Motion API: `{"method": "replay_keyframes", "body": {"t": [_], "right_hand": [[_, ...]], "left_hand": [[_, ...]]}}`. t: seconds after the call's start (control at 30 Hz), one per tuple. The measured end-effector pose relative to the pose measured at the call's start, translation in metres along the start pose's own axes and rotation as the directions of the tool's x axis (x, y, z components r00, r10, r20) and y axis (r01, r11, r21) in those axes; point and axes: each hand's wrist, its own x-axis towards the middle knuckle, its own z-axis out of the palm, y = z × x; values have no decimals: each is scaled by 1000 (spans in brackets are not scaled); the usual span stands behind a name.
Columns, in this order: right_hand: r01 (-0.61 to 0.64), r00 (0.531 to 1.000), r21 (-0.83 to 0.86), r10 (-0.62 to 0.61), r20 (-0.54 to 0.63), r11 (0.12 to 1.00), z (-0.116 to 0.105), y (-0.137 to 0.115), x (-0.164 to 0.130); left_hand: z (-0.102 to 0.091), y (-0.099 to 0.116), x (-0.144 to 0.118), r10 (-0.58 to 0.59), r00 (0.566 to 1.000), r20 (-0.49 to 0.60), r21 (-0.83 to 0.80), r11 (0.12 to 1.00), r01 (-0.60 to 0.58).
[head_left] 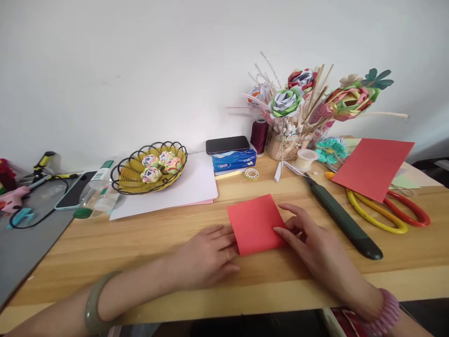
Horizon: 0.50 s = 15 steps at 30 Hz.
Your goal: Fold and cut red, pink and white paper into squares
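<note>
Each hand (206, 255) (312, 238) lies open, pressing red paper (254, 223); wire basket (149, 168) holds paper flowers (159, 164).

A folded paper square (255, 224) lies flat on the bench (140, 243) right before me, between my left hand (206, 255) and my right hand (315, 248), whose fingers (280, 230) rest on its right edge. To the right lies a craft knife (342, 220), and beyond it scissors (386, 213) under a paper sheet (372, 166). Behind the square sits a tissue pack (234, 160) with a phone (227, 144) on top. Far left stands a wire basket (149, 168) holding paper flowers (159, 166).
</note>
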Motion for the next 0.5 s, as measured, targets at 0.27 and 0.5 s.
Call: {"method": "replay_keyframes", "body": {"t": [0.27, 0.5], "right_hand": [[162, 985, -175, -149, 82, 971, 7, 1, 3], [241, 970, -426, -229, 81, 872, 17, 9, -5]], "left_hand": [[5, -5, -6, 68, 997, -19, 73, 995, -67], [11, -10, -6, 150, 987, -60, 71, 987, -146]]}}
